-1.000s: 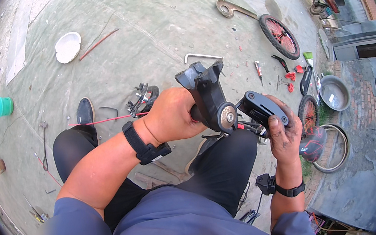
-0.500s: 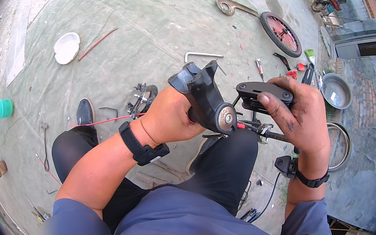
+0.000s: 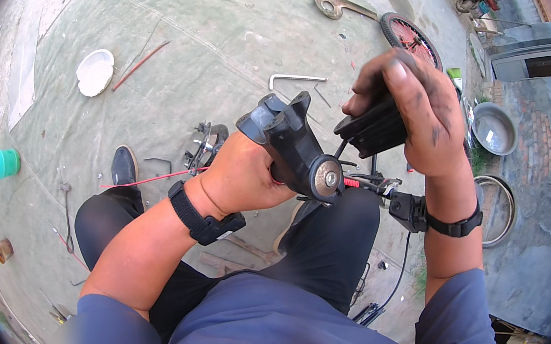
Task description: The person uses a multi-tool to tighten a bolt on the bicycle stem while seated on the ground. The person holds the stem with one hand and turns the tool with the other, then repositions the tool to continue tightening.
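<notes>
My left hand (image 3: 242, 180) grips a black plastic and metal bicycle part (image 3: 296, 145) with a round silver axle end, held upright above my lap. My right hand (image 3: 411, 116) is raised beside it and closed over a flat black part (image 3: 371, 128), its back turned to the camera and smudged with grease. The two parts sit close together, and I cannot tell whether they touch. Both wrists wear black bands. A thin rod with a red piece (image 3: 360, 183) shows just below the parts.
On the concrete ground lie a white bowl (image 3: 95, 72), a red-spoked wheel (image 3: 409, 37), a bent metal rod (image 3: 294, 77), a crank arm (image 3: 337, 7), a metal basin (image 3: 493, 129), a rim (image 3: 499, 208), a green can (image 3: 4, 163) and scattered tools. My shoe (image 3: 124, 165) rests ahead.
My right hand has risen and turned over with the flat black part, coming closer to the camera. My left hand has tilted its part slightly and kept its grip.
</notes>
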A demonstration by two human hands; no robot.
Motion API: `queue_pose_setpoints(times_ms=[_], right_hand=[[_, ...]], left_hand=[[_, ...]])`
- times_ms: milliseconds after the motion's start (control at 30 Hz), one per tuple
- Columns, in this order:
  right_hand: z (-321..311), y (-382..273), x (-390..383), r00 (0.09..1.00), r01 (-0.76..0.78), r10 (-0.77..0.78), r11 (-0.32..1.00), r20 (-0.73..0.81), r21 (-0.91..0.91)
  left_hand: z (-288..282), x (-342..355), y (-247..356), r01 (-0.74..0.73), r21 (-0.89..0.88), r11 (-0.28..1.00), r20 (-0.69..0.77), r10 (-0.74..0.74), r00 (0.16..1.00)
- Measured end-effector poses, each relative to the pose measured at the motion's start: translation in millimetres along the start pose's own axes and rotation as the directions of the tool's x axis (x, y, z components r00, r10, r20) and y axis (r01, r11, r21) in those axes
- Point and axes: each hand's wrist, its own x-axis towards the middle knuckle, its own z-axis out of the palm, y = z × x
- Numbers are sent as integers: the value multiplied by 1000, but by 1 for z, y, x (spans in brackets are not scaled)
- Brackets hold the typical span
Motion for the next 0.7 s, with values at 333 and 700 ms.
queue_pose_setpoints(times_ms=[333,700], right_hand=[[36,71,82,696,-325,367,927,618,-186],[36,130,-36,781,-609,534,538,323,583]], left_hand=[[2,-5,-7,37,68,997,27,-39,999],[6,-7,-13,42,27,999,0,-42,999]])
